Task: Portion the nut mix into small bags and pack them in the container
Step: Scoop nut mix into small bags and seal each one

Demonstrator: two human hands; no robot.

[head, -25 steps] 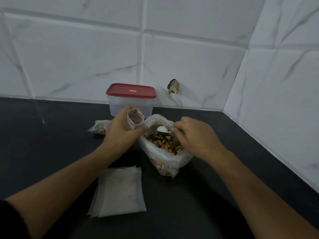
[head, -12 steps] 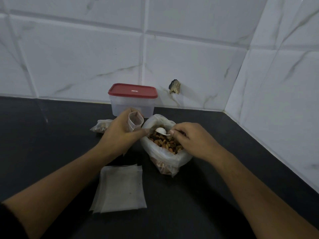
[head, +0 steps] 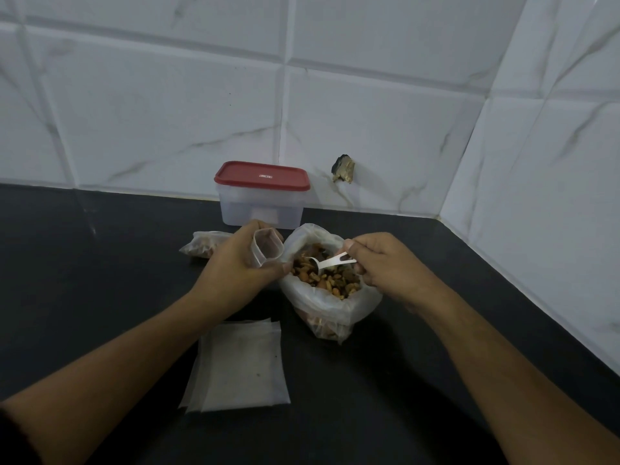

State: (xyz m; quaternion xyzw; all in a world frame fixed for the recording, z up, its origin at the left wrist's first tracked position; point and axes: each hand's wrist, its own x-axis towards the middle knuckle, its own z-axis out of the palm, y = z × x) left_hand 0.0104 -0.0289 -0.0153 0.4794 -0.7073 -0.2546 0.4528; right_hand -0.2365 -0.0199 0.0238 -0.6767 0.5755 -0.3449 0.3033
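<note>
the scooping step was in hand – the right hand point(head: 382, 263) pinched a small white plastic scoop point(head: 330, 261) by its handle, bowl sunk in the brown nut mix point(head: 330, 283) inside the large clear plastic bag point(head: 364, 305). the left hand point(head: 240, 266) curled round a small clear bag point(head: 266, 246), its mouth held open just beside. next, probably: lift level, tip in. the red-lidded clear container point(head: 261, 204) stood closed behind.

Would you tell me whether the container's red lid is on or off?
On: the red lid sits flat, covering the container.
</note>
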